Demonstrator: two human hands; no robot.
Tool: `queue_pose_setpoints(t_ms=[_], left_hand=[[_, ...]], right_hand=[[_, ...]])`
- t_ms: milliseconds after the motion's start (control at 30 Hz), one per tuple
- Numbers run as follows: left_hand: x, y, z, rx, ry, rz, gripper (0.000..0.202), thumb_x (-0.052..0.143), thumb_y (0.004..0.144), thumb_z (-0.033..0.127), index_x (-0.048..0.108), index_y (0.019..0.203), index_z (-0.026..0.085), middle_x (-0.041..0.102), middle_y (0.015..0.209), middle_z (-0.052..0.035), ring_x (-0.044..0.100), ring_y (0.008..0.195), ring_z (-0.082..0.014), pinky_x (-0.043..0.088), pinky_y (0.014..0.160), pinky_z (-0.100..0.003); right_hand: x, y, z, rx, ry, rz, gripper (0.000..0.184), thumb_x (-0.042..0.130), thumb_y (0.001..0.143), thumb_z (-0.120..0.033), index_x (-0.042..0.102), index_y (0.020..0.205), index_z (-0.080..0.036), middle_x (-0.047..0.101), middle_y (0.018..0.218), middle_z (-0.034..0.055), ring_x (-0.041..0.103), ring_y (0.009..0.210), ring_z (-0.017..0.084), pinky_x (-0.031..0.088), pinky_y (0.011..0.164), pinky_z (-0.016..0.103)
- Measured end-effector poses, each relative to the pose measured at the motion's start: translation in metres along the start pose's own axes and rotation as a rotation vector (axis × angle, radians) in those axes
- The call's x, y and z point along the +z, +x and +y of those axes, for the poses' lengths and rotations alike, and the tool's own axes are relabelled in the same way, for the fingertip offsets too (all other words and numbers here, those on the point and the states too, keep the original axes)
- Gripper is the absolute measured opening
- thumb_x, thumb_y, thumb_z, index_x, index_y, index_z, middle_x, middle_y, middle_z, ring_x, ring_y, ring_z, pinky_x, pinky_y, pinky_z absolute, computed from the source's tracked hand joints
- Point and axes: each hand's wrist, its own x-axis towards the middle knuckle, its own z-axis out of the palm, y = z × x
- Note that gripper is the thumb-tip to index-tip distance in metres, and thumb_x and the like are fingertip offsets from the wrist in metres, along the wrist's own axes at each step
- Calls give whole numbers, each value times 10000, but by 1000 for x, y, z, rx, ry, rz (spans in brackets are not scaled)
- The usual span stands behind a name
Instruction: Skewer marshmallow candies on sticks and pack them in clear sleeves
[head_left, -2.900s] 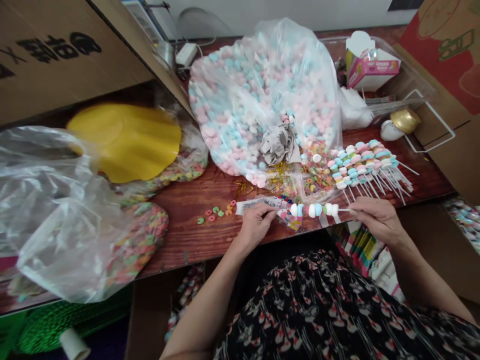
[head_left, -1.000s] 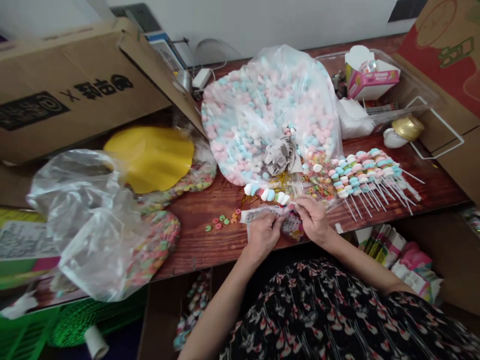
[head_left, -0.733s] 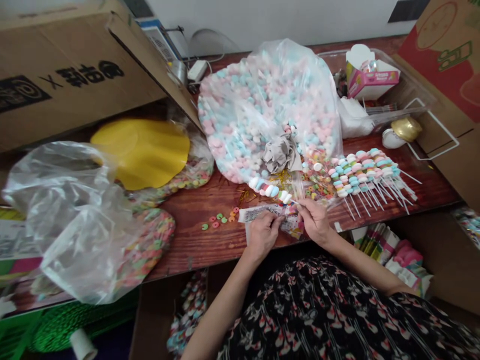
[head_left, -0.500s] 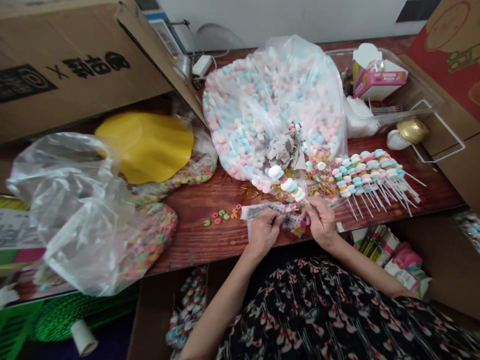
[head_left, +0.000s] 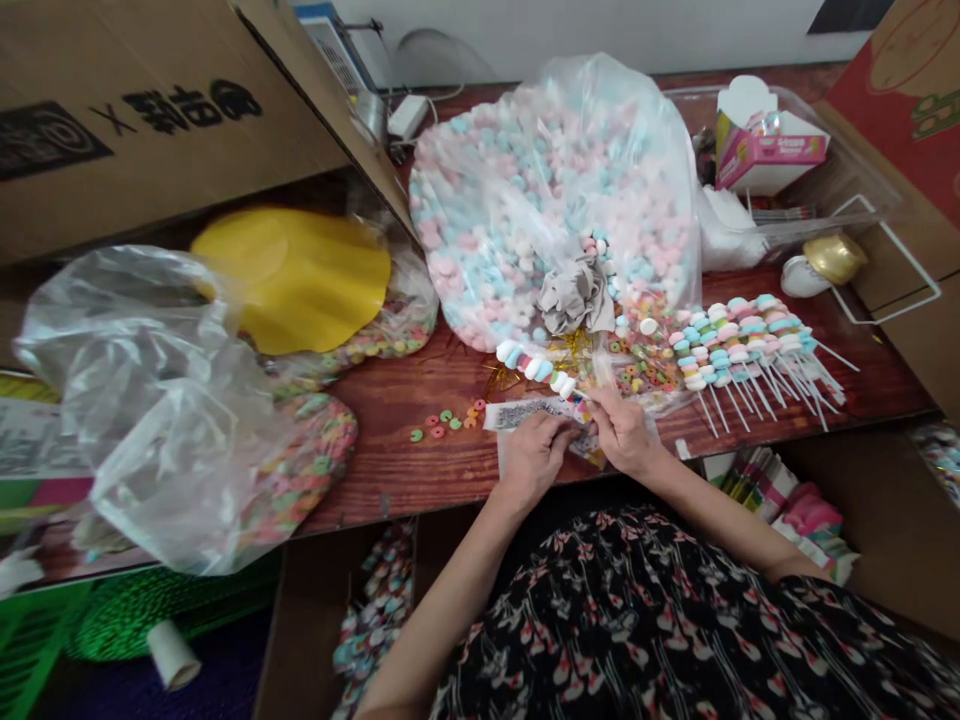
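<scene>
Just above the counter point(head_left: 375, 470), right-hand fingers point(head_left: 609, 408) grip a candy skewer point(head_left: 534, 365), left-hand fingers point(head_left: 559, 428) pinch a printed strip point(head_left: 525, 413); a candy bag point(head_left: 547, 200) sits behind, finished skewers point(head_left: 750, 350) beside it.

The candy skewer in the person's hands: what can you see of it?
The candy skewer is a row of soft-looking ring candies in white, pink and pale blue, threaded closely on a thin white stick. It slants up and away to the left, its top end over the large clear bag of candies; contact cannot be told. The right hand pinches its lower end, beside the left hand.
</scene>
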Motion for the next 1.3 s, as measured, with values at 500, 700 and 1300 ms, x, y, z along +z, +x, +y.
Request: queue_pose_setpoints(t_ms=[500, 700, 1300], left_hand=[[2, 0, 3, -57, -67, 12, 163, 615, 879, 279, 667, 753, 191, 653, 740, -23, 594, 750, -164, 458, 714, -296], [-1, 2, 4, -112, -48, -23, 161, 615, 865, 259, 631, 720, 191, 625, 714, -16, 570, 721, -162, 427, 671, -288], [1, 2, 6, -24, 36, -14, 179, 587, 893, 270, 620, 736, 191, 627, 720, -22, 566, 724, -165, 426, 674, -292]], right_hand=[[-33, -12, -3, 40, 92, 189, 188, 447, 963, -261, 602, 1054, -208, 599, 696, -15, 530, 527, 91, 456, 547, 228], [-100, -27, -1, 99, 47, 220, 147, 520, 927, -250, 647, 992, -214, 610, 666, -28, 545, 521, 94, 476, 542, 227], [-161, -39, 7, -280, -656, -250, 286, 465, 843, -79, 676, 992, -202, 682, 829, 37, 575, 688, 139, 406, 645, 256]])
